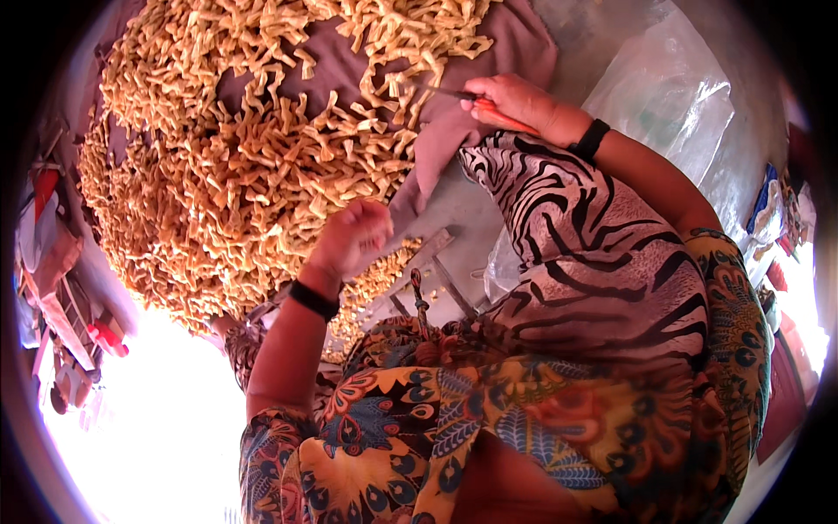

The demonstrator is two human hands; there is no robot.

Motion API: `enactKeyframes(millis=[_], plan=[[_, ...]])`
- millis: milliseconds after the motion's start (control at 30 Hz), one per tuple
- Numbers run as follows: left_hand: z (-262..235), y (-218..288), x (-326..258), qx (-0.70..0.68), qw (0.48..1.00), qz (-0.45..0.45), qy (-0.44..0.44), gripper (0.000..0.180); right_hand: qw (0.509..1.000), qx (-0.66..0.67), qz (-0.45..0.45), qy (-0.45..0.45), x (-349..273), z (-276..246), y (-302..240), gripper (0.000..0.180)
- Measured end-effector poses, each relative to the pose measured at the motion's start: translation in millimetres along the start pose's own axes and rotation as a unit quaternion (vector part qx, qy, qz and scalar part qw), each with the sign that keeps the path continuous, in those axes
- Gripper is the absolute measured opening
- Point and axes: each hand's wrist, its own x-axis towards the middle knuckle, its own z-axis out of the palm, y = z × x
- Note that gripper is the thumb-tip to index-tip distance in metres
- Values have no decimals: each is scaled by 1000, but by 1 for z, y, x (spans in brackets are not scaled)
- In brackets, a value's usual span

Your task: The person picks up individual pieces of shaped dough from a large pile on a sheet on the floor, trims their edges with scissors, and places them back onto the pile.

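My right hand (515, 100) is closed around the orange-red handle of a knife (497, 112), above my right knee. Its thin dark blade points left toward the pile's edge. My left hand (356, 240) is raised at the near right edge of the pile, fingers curled in and slightly blurred. Whether it holds a small piece is hidden. A wide pile of short golden-brown pieces (253, 192), narrow in the middle and flared at the ends, lies on a mauve cloth (441, 144). Smaller yellow bits (375, 284) lie below my left hand.
A clear plastic bag (668, 96) lies on the grey floor to my right. Between my legs is a grey frame-like piece (449, 284). Assorted items, one of them red (106, 336), stand along the far left. A blue and white bundle (766, 205) is at the far right.
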Motion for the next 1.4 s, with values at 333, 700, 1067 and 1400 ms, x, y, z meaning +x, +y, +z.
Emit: enactKeyframes(millis=[333, 700, 1067, 1400], plan=[[-9, -155, -55, 515, 849, -55, 106, 19, 985, 140, 99, 11, -5, -2, 9, 15], [-118, 82, -51, 208, 890, 159, 373, 24, 839, 381, 311, 234, -38, -18, 44, 16], [22, 108, 159, 572, 669, 415, 230, 29, 845, 389, 217, 296, -42, -11, 69, 16], [37, 77, 196, 690, 657, 111, 282, 18, 706, 628, 233, 229, -36, -23, 41, 24]])
